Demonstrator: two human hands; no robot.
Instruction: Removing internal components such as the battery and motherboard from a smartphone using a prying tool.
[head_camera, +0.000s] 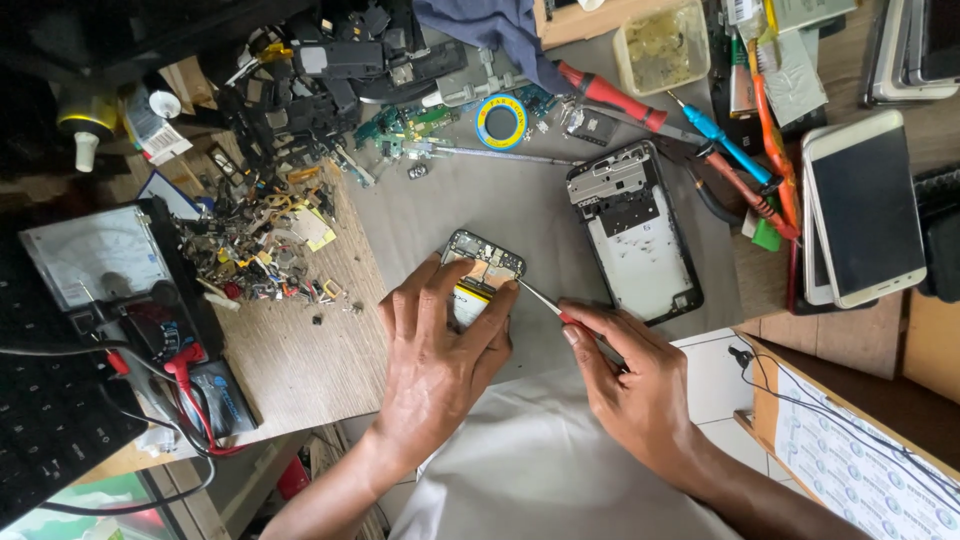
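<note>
My left hand (440, 350) lies flat over an opened phone (483, 262) on the grey mat (480, 200), pinning it down; only the phone's top end with its circuit board and a strip of the battery shows between my fingers. My right hand (630, 380) grips a thin tool with a red collar (545, 303), a small screwdriver or pick. Its metal tip touches the phone's right edge beside my left index finger. A separated black phone frame (635, 235) lies just right of the tool, on the mat.
A pile of small parts and screws (260, 240) lies at the left beside an analogue multimeter (100, 270). Screwdrivers (730, 145), a tape roll (500, 122) and a plastic tub (660, 45) sit at the back. Stacked phones (865, 205) rest at the right. A white cloth (540, 460) covers my lap.
</note>
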